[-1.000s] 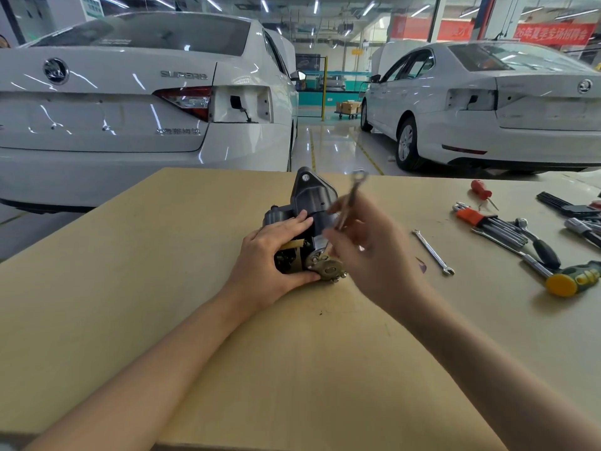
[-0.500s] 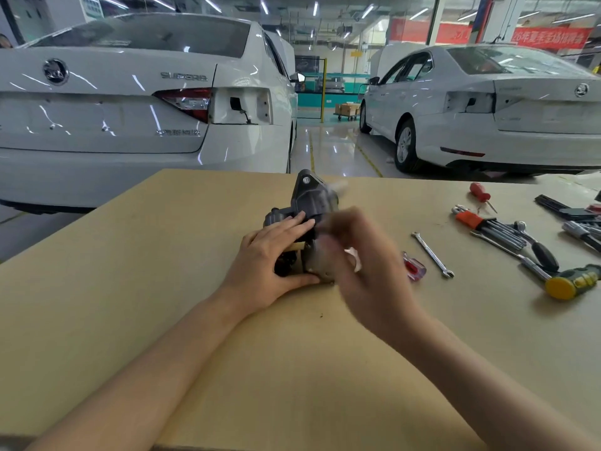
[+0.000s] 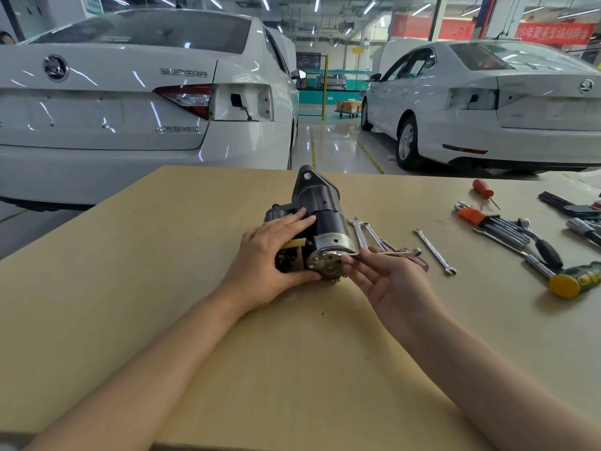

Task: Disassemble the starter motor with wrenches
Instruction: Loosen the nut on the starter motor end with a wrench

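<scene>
Stretching across the foreground is a tan workbench (image 3: 162,288), with two white sedans (image 3: 130,109) parked behind it; lying near the middle of the bench is the starter motor (image 3: 320,222), its long axis running away from the person, the black nose housing pointing toward the cars and the silvery end cap facing the camera; the left hand (image 3: 271,255) is gripping the motor's left side, fingers laid over the top and thumb curled under the near end; the right hand (image 3: 387,281) is pinching a slim combination wrench (image 3: 370,254) between thumb and fingers, the wrench lying roughly level with its head sitting on a fastener at the end cap; lying just right of the motor are more wrenches (image 3: 434,252), and farther right a hex key set (image 3: 494,222), a small red screwdriver (image 3: 483,188) and a yellow-headed hammer (image 3: 575,279).
</scene>
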Available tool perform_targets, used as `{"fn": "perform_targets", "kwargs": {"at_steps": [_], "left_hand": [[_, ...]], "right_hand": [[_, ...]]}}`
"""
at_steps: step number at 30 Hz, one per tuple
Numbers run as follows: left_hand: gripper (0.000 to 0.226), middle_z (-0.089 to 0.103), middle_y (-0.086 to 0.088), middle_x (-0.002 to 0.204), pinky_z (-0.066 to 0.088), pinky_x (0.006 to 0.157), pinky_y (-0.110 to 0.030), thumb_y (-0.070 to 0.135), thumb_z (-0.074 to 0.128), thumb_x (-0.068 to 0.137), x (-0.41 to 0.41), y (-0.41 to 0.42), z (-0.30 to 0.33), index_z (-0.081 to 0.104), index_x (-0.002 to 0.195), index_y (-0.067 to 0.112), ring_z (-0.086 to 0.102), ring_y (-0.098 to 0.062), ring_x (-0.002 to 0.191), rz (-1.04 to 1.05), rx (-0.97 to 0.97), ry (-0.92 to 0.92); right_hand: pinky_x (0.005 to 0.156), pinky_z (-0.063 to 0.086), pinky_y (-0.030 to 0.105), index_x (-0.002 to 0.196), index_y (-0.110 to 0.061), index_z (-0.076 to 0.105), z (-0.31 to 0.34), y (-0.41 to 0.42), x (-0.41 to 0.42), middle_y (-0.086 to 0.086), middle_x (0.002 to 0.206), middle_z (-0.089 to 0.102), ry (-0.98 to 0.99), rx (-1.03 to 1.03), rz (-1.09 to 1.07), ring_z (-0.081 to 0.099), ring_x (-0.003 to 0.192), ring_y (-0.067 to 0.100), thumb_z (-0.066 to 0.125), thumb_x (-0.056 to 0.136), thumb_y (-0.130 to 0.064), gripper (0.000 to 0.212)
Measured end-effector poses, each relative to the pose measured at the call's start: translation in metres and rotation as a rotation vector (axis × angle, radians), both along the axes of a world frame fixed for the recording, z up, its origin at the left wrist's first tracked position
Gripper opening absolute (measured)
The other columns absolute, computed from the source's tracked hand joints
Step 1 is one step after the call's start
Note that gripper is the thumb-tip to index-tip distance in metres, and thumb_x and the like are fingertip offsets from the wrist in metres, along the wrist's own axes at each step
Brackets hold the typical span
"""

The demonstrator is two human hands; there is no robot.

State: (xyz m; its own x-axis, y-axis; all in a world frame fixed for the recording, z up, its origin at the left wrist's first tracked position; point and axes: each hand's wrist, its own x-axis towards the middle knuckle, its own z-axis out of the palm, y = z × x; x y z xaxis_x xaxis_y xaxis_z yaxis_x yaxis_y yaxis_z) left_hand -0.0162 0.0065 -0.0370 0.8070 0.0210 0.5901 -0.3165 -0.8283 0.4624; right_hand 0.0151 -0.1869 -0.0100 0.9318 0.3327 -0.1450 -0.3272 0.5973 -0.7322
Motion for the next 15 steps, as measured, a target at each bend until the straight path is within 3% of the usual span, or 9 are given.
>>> {"fn": "perform_targets", "kwargs": {"at_steps": [9,11,15], "left_hand": [[0.085,0.046,0.006,0.148,0.031,0.113,-0.051,0.035,0.088,0.063,0.001,-0.001,0.002,0.05,0.138,0.028,0.042,-0.014,0.138,-0.026,-0.065,-0.009],[0.084,0.046,0.006,0.148,0.031,0.113,-0.051,0.035,0.089,0.063,0.0,-0.001,0.001,0.049,0.138,0.03,0.042,-0.014,0.138,-0.026,-0.073,-0.01],[0.084,0.048,0.007,0.146,0.032,0.112,-0.054,0.037,0.089,0.063,0.001,0.0,0.001,0.051,0.137,0.031,0.045,-0.013,0.135,-0.038,-0.092,-0.016]], "right_hand": [[0.061,0.057,0.025,0.092,0.001,0.054,-0.004,0.0,0.003,0.013,0.07,0.067,-0.106,-0.013,-0.007,0.073,0.071,0.026,0.059,0.087,0.009,0.011],[0.062,0.057,0.024,0.089,0.0,0.055,0.0,0.0,0.002,0.012,0.074,0.066,-0.311,-0.143,-0.05,0.072,0.068,0.023,0.061,0.087,0.008,0.01],[0.061,0.05,0.025,0.084,-0.011,0.057,0.019,0.008,0.0,-0.009,0.07,0.06,-1.054,-0.646,-0.161,0.063,0.063,0.016,0.064,0.084,0.008,0.02]]}}
